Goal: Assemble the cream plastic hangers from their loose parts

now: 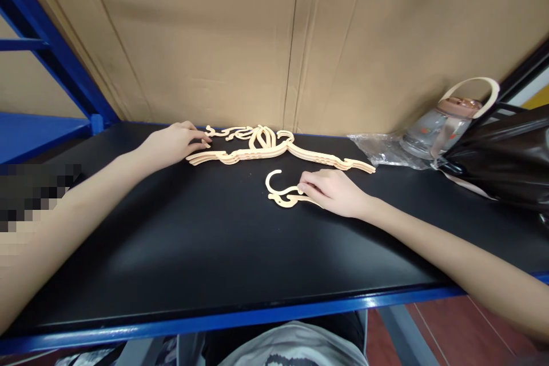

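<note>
Near the middle of the black tabletop, my right hand is closed around a cream plastic clothes hanger that looks folded; its hook points left and the palm hides the rest. At the back left, my left hand reaches out, thumb and fingertips slightly apart, at the left end of a heap of loose cream hanger pieces. Whether the fingertips touch a piece is hard to tell. In front of that heap lies a stack of spread-out cream hangers, hooks toward the back.
A cardboard wall closes off the back. To the right stand a clear water bottle with a carrying loop, a crumpled plastic bag and a glossy black object. Blue metal frame rises at the left.
</note>
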The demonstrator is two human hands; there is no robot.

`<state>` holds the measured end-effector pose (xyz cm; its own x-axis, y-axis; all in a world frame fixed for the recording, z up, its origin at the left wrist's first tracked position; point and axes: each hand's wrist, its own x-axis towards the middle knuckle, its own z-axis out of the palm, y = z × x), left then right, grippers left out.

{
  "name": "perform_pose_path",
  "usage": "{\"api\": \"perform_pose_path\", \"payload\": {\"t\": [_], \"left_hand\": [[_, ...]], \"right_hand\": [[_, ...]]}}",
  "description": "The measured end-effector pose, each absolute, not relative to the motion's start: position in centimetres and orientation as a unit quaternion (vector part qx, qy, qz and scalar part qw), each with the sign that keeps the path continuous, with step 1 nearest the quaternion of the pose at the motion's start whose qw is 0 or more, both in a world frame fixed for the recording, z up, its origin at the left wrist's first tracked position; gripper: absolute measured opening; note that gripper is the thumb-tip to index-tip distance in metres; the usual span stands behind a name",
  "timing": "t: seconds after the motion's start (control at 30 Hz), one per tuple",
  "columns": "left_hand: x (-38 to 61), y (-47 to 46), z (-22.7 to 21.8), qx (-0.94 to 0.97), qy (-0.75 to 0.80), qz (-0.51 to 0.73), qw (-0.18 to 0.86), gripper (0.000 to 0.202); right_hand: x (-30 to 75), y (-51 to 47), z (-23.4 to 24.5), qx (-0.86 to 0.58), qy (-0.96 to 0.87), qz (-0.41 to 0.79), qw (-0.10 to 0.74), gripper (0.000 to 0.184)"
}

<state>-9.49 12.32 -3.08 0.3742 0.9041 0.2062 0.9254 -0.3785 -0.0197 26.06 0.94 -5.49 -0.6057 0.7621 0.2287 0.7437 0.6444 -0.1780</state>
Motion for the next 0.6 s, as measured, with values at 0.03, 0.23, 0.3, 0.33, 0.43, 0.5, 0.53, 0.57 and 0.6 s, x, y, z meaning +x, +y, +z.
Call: {"api": "perform_pose_path", "payload": {"t": [0.03, 0.23, 0.3, 0.33, 0.43, 0.5, 0.53, 0.57, 0.6], "left_hand": [[-9.62, 12.45, -3.17, -0.835, -0.539, -0.080, 0.071, 0.026], [-9.51, 12.42, -2.95, -0.852, -0.512, -0.076, 0.074, 0.018], [-9.34, 12.32, -3.02, -0.857, -0.505, -0.072, 0.075, 0.018], [-9.27, 12.31, -3.14, -0.859, -0.502, -0.070, 0.077, 0.018], [-9.15, 12.43, -3.61, -0.859, -0.500, -0.065, 0.086, 0.019], [-9.09, 12.53, -3.83, -0.853, -0.508, -0.064, 0.095, 0.020], [-9.04, 12.54, -3.87, -0.849, -0.514, -0.062, 0.105, 0.020], [-8.98, 12.51, -3.85, -0.844, -0.520, -0.060, 0.117, 0.019], [-8.88, 12.43, -3.78, -0.839, -0.526, -0.059, 0.130, 0.019]], "right_hand": [[26.06, 0.93, -5.48, -0.420, -0.895, 0.033, 0.143, 0.029], [26.05, 0.88, -5.40, -0.419, -0.896, 0.029, 0.144, 0.030], [26.07, 0.91, -5.42, -0.418, -0.896, 0.028, 0.145, 0.030], [26.08, 0.93, -5.44, -0.418, -0.896, 0.028, 0.146, 0.030], [26.08, 0.95, -5.48, -0.417, -0.897, 0.028, 0.146, 0.030], [26.08, 0.94, -5.48, -0.416, -0.897, 0.029, 0.144, 0.031], [26.08, 0.93, -5.47, -0.417, -0.897, 0.029, 0.144, 0.031], [26.09, 0.91, -5.46, -0.417, -0.897, 0.029, 0.144, 0.031], [26.10, 0.90, -5.44, -0.418, -0.897, 0.030, 0.144, 0.030]]}}
